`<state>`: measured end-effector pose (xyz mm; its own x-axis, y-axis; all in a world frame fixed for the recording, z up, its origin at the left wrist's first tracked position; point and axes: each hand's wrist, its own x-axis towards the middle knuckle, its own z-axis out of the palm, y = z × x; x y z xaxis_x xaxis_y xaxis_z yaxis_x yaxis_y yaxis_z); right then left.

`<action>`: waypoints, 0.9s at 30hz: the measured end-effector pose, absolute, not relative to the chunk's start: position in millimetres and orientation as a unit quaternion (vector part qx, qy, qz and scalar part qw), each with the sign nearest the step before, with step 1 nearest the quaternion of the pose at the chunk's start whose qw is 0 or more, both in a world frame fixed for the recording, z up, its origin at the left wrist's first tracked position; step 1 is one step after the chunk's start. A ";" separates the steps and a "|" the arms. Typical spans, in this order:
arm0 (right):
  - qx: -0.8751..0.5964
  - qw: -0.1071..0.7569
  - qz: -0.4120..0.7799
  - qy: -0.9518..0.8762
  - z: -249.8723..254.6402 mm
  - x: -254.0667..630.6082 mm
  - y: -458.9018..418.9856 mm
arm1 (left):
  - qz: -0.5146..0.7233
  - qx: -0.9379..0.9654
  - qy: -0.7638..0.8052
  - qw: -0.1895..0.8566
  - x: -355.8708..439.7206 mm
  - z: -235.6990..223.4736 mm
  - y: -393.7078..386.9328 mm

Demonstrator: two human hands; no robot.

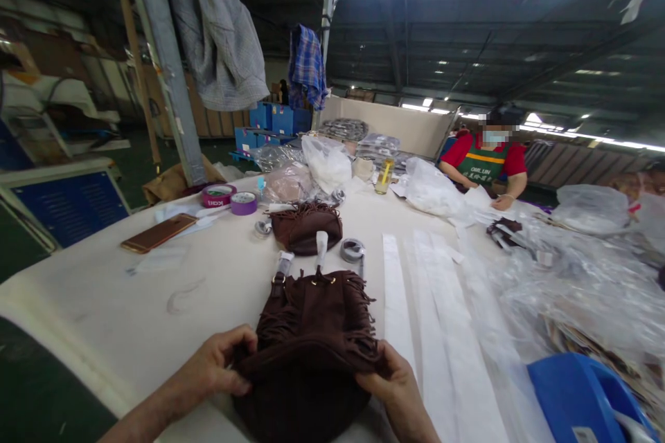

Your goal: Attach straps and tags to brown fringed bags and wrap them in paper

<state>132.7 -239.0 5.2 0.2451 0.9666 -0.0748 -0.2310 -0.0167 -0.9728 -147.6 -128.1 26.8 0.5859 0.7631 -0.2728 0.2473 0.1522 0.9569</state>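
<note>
A dark brown fringed bag (316,311) lies on the white-covered table close in front of me, its rounded end towards me. My left hand (221,363) pinches its left edge between thumb and fingers. At the opposite edge, my right hand (392,381) grips the bag the same way. White wrapping covers strap parts at the bag's far end, near small gold-coloured rings. Just beyond lies a second brown fringed bag (307,227), with a wrapped coil of strap (352,250) beside it.
To the left are a phone (158,233) and tape rolls (243,203). White paper strips (436,318) run along the right, near a blue plastic container (584,394) and heaped clear bags (597,270). Across the table a co-worker (488,159) handles material. A metal post (171,76) rises at the left.
</note>
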 end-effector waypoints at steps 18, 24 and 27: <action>-0.632 0.525 0.307 -0.480 10.0 136.5 -231.9 | 0.381 0.619 0.553 0.407 -133.5 8.3 -146.5; -0.637 0.474 0.140 -0.591 -8.7 146.4 -239.5 | 0.376 0.591 0.572 0.426 -129.3 1.1 -149.3; -0.617 0.455 0.097 -0.635 -14.3 146.8 -242.6 | 0.384 0.621 0.542 0.415 -130.1 1.8 -148.3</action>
<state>146.8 -242.6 -14.3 0.1751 0.8720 0.4572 0.6950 0.2194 -0.6847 -130.1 -148.3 1.8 0.1170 0.9928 0.0261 0.3551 -0.0663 0.9325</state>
